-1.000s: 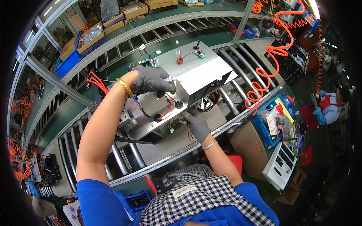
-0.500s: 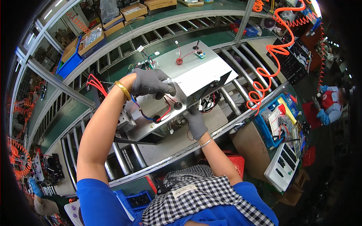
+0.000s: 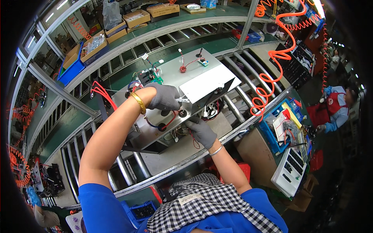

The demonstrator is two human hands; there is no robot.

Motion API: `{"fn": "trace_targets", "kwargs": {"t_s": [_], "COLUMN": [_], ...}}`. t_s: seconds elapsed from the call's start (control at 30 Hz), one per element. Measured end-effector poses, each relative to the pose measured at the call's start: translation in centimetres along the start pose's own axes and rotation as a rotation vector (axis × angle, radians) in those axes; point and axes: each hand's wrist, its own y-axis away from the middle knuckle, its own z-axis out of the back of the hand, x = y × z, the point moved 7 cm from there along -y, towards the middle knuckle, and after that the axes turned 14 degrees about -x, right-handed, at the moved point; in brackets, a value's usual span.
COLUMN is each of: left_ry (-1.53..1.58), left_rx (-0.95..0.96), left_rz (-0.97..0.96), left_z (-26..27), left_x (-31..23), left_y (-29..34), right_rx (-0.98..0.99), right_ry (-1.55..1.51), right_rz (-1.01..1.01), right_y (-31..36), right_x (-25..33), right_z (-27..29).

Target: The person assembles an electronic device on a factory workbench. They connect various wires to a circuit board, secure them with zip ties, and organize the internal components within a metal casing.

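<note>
A sheet-metal housing point(image 3: 155, 118) lies in front of me on the roller line, with a white panel point(image 3: 208, 83) on its right part. My left hand point(image 3: 167, 98), in a grey glove, is closed over the housing and pinches a small white piece point(image 3: 182, 100) like a wire connector. Red and blue wires point(image 3: 162, 126) run below it to black grommets point(image 3: 182, 113). My right hand point(image 3: 203, 133), also gloved, has its fingers curled at the housing's near edge; what they grip is hidden. A thin red wire point(image 3: 194, 141) hangs beside it.
Rollers point(image 3: 142, 165) run either side of the housing. A green circuit board point(image 3: 157, 77) and a red wire coil point(image 3: 183, 69) sit behind. Orange air hoses point(image 3: 268, 77) hang at right, above a blue parts bin point(image 3: 272, 136). A co-worker point(image 3: 336, 105) stands far right.
My left hand has moved a little right and down over the housing, with the white piece in it. My right hand has shifted slightly down. The red wire beside it now shows more.
</note>
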Motion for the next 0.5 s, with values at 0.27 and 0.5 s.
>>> {"fn": "trace_targets", "kwargs": {"t_s": [0.27, 0.5], "left_ry": [-0.082, -0.25], "left_rx": [-0.068, -0.088], "left_rz": [0.051, -0.018], "left_z": [0.1, -2.0], "left_x": [-1.7, -1.7], "left_y": [0.4, -1.4], "right_rx": [-0.178, -0.291], "right_ry": [0.254, 0.338], "right_rz": [0.129, 0.263], "right_y": [0.2, -0.7], "right_x": [-0.4, -0.1], "right_z": [1.5, 0.8]}}
